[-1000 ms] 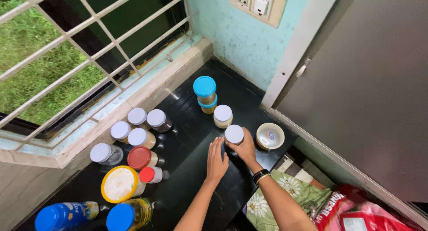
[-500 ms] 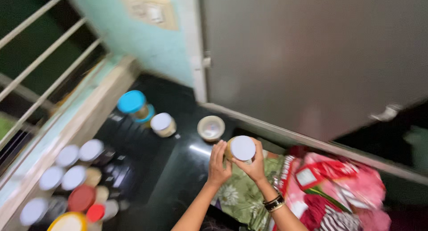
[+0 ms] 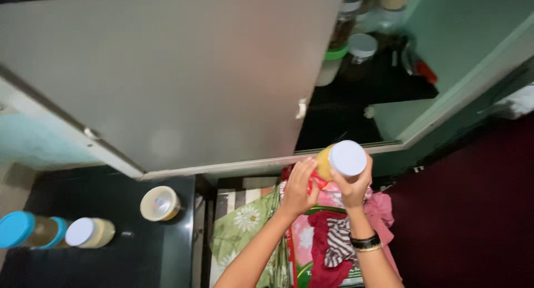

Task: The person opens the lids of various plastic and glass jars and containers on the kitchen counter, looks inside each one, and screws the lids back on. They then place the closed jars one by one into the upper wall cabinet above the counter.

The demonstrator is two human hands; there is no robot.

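Both my hands hold a white-lidded jar [image 3: 340,160] of yellowish contents, raised in front of an open cupboard [image 3: 367,104]. My left hand [image 3: 298,185] cups the jar's left side and my right hand [image 3: 356,189] grips it from below and the right; that wrist wears a dark band. Inside the cupboard, on a dark shelf, stand a green-lidded jar [image 3: 332,63] and a white-lidded jar [image 3: 361,46], with more containers above.
The grey cupboard door [image 3: 178,82] hangs open on the left. On the black counter [image 3: 111,254] at lower left stand a cream-lidded tub [image 3: 159,203], a white-lidded jar [image 3: 89,232] and a blue-lidded jar [image 3: 22,230]. Bags of cloth [image 3: 328,238] lie below my arms.
My hands lifted the white-lidded jar off the counter and carried it right and up, toward the open cupboard. My view swung right, away from the window and the group of jars.
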